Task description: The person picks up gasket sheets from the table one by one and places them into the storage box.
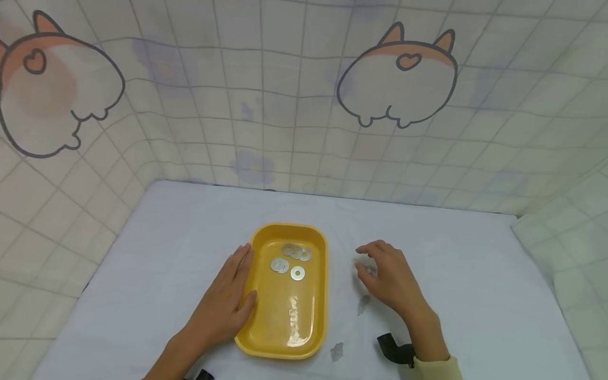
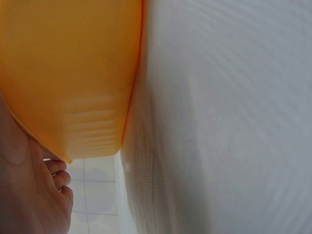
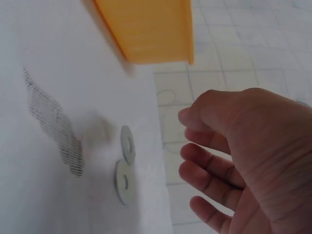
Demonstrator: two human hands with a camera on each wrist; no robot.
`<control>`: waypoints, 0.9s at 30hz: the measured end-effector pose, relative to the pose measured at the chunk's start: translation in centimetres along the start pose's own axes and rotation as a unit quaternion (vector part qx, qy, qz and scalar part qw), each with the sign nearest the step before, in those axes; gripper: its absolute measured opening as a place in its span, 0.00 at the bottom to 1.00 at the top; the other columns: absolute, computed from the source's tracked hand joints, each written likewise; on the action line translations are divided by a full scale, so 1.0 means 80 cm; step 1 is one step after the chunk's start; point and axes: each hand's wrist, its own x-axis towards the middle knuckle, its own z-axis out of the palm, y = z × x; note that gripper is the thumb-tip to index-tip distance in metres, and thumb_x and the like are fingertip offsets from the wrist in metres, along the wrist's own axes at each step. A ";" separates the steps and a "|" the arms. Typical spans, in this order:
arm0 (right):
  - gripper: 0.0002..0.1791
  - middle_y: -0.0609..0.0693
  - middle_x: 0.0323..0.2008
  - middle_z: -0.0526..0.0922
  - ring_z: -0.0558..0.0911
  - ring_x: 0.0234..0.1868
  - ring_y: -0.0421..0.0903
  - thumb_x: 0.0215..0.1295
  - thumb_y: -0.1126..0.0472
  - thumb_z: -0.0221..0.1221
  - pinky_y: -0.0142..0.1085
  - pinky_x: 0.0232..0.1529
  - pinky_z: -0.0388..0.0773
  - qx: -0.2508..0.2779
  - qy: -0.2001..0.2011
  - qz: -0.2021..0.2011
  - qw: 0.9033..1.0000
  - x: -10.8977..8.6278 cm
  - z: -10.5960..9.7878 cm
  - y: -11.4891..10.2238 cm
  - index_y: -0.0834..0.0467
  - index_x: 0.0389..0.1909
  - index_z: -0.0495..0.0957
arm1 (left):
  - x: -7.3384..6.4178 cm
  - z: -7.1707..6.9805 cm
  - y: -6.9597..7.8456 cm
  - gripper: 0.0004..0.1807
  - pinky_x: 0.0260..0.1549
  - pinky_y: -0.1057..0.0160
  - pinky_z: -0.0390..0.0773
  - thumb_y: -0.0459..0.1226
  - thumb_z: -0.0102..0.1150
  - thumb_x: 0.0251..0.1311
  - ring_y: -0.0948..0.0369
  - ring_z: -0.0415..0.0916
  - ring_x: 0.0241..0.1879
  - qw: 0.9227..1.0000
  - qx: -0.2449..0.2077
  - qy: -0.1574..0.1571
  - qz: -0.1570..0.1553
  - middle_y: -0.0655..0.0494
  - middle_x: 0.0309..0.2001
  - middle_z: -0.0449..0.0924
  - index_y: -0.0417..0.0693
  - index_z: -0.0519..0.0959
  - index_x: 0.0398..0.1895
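Observation:
A yellow tray lies on the white cloth, with several flat metal washers toward its far end. Along the tray's left side rests my left hand, fingers straight against the rim and thumb lying over it. My right hand hovers to the right of the tray, fingers loosely bent and apart, nothing between them. Below it, the right wrist view shows two washers on the cloth, one washer beside another washer. In the head view the right hand partly covers them.
Grey patches, one patch nearer the front, mark the white cloth between tray and right arm. A tile-patterned curtain with cartoon animals hangs behind the table and at its sides. A black strap piece sticks out at the right wrist.

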 end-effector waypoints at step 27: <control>0.16 0.55 0.47 0.88 0.85 0.49 0.54 0.62 0.57 0.73 0.56 0.55 0.83 -0.052 -0.048 0.037 0.997 -0.007 0.005 0.013 0.59 0.49 0.88 | -0.002 -0.006 0.001 0.44 0.84 0.72 0.29 0.42 0.55 0.72 0.47 0.49 0.86 1.000 0.000 0.007 0.006 0.46 0.86 0.48 0.41 0.48 0.86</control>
